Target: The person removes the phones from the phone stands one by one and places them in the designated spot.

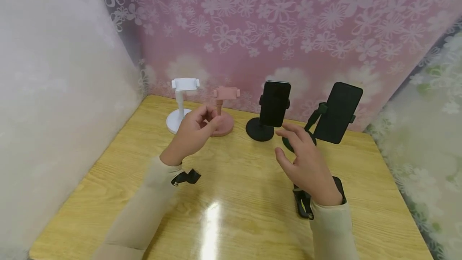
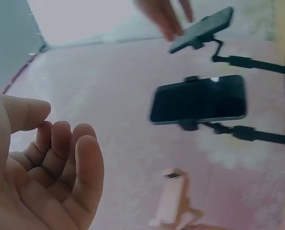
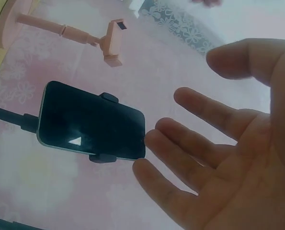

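My left hand (image 1: 193,133), fingers loosely bent and holding nothing, hovers in front of the pink phone stand (image 1: 226,93) and covers part of its post. Just left of it stands a white phone stand (image 1: 185,84). Both of these stands have bare clamps. A black phone stand (image 1: 260,131) carries an upright phone (image 1: 275,103) with a dark screen. My right hand (image 1: 306,161) is raised with its fingers spread, close to that phone's lower right edge in the head view. Behind it a dark green stand (image 1: 317,113) clamps a tilted phone (image 1: 339,113).
The stands form a row along the back of the wooden table (image 1: 238,187), close to a pink flowered curtain (image 1: 274,31). Another dark phone-like object (image 1: 339,187) lies partly hidden under my right wrist. Black camera mounts (image 1: 185,177) sit on both wrists.
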{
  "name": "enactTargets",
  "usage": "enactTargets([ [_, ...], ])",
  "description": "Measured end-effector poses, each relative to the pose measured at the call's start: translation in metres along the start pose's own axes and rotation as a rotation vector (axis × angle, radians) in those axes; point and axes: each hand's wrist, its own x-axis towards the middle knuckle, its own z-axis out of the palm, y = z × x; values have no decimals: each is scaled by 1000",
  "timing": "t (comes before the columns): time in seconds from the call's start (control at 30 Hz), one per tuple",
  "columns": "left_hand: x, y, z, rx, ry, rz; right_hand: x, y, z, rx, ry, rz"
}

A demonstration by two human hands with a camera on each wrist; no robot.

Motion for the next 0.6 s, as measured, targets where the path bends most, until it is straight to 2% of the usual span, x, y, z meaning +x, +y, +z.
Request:
enactTargets([
  [0.07,-3,5,-5,16,17,30,0,2,0,9,19,6],
  [0.13,-4,4,-7,81,11,51,1,5,1,12,45,14],
  [0.27,-2,-6,-5,311,-79,59,3,8,5,16,87,27],
  [0.33,-2,-9,-4,378,-120,56,4,8,6,16,98,28],
  [0.43,-1,-10,-3,392,-147,48,4,9,7,15,109,28],
  [0.6,0,-8,-2,388,-144,53,4,12,9,3,117,23],
])
